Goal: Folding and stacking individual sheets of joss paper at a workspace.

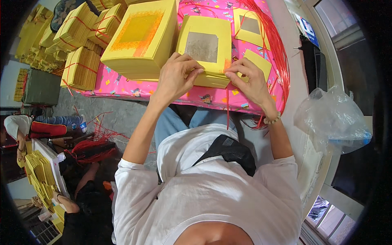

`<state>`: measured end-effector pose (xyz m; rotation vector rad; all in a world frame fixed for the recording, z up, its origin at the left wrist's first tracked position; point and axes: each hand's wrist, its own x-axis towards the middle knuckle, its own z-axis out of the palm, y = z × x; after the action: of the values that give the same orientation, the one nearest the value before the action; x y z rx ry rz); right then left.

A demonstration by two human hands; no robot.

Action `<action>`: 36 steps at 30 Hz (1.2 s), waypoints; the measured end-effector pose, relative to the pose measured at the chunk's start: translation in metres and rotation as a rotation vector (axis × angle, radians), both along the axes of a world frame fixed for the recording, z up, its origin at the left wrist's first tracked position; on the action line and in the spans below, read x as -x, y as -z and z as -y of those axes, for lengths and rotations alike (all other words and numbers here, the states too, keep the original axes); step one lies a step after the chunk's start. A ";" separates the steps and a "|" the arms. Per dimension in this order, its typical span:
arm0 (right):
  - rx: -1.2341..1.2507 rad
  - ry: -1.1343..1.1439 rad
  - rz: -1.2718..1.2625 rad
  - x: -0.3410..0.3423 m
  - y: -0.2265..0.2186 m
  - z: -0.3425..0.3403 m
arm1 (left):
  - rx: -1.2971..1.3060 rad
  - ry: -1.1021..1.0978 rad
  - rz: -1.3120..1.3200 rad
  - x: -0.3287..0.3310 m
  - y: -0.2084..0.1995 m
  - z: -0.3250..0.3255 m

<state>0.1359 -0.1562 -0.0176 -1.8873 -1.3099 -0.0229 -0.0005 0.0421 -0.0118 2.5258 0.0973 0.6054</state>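
The small yellow paper stack [204,45] lies at twelve o'clock on the pink tablecloth [192,96]. The left hand [177,75] and right hand [251,78] narrowly pinch its near edge. Maintain equal, light pressure to keep edges square. Large yellow stack [141,36]: nine o'clock; red strips [275,45]: three o'clock.

Bright light is spread over the pink tablecloth [139,90], the paper stack [202,47], the left hand [176,75] and the right hand [251,81], all rendered sharply. Soft shadows are formed in the white shirt [216,200]; glare is returned by the clear plastic bag [332,118]. Black clothing [87,210] is nearly lost in dimness. The window frame [334,61] is bowed by fisheye distortion, and the corners are blackened.
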 end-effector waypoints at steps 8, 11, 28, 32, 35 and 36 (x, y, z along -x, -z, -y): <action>0.046 0.016 -0.232 -0.008 0.000 -0.004 | 0.035 -0.016 -0.008 -0.002 -0.001 -0.001; 0.093 0.029 -0.285 -0.011 0.001 -0.004 | 0.045 -0.018 -0.014 -0.002 -0.001 0.000; 0.082 0.014 -0.230 -0.012 -0.008 -0.009 | -0.011 0.004 -0.014 -0.002 -0.008 0.003; -0.044 0.041 -0.055 -0.001 -0.023 -0.013 | -0.140 0.014 0.096 -0.011 -0.005 0.010; -0.176 0.006 -0.106 0.001 -0.027 -0.017 | -0.199 -0.029 0.159 -0.019 0.004 0.011; -0.187 -0.002 -0.105 -0.002 -0.026 -0.016 | -0.194 -0.085 0.205 -0.020 0.003 0.011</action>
<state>0.1377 -0.1407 0.0086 -1.7061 -1.1967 -0.0428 0.0200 0.0307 -0.0150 2.6374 0.0741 0.9451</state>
